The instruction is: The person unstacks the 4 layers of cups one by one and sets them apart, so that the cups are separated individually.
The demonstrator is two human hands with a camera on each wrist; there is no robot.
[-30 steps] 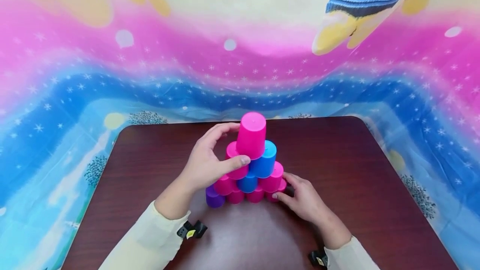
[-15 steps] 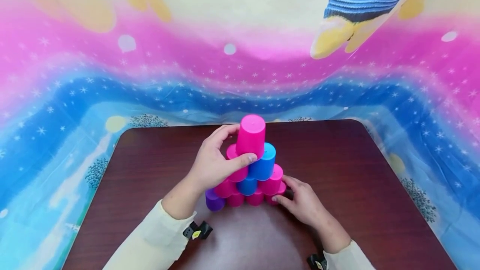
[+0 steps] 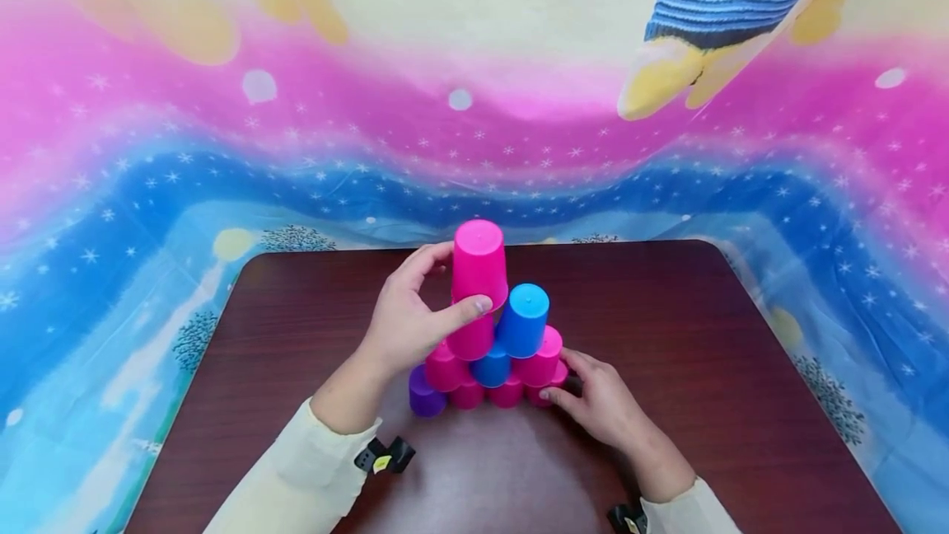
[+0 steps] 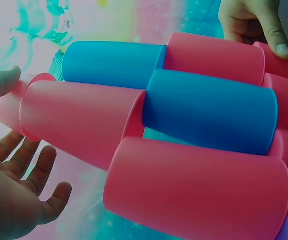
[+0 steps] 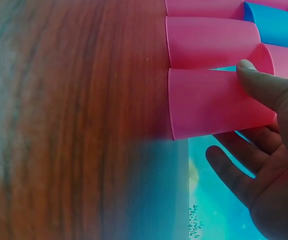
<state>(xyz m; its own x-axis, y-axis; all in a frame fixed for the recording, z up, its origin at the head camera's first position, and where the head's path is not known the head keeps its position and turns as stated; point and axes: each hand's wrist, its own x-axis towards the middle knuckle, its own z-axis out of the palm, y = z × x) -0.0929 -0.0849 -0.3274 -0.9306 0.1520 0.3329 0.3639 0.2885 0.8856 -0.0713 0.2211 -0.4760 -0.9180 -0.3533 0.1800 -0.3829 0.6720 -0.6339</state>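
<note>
Upside-down cups form a stepped pyramid. My left hand (image 3: pixel 404 316) grips a pink cup (image 3: pixel 478 258) at the very top, thumb in front and fingers behind. That cup overlaps the left pink cup (image 3: pixel 472 340) of the tier below, beside a blue cup (image 3: pixel 526 322) whose top is fully visible. Under these are a pink cup (image 3: pixel 446 369), a blue cup (image 3: pixel 491 367) and another pink cup (image 3: pixel 539 359). The bottom row has a purple cup (image 3: pixel 427 395) at its left end. My right hand (image 3: pixel 604 398) holds the bottom row's right-end pink cup (image 5: pixel 211 102) between thumb and fingers.
The pyramid stands on a dark brown wooden table (image 3: pixel 741 386). Behind the table hangs a colourful printed cloth (image 3: pixel 474 138). A small black device (image 3: pixel 385 456) is strapped at the left wrist, and another black device (image 3: pixel 626 517) at the right one.
My left hand has moved the top pink cup a little to the left, away from the blue cup and over the pink one. The right hand stays at the bottom right cup.
</note>
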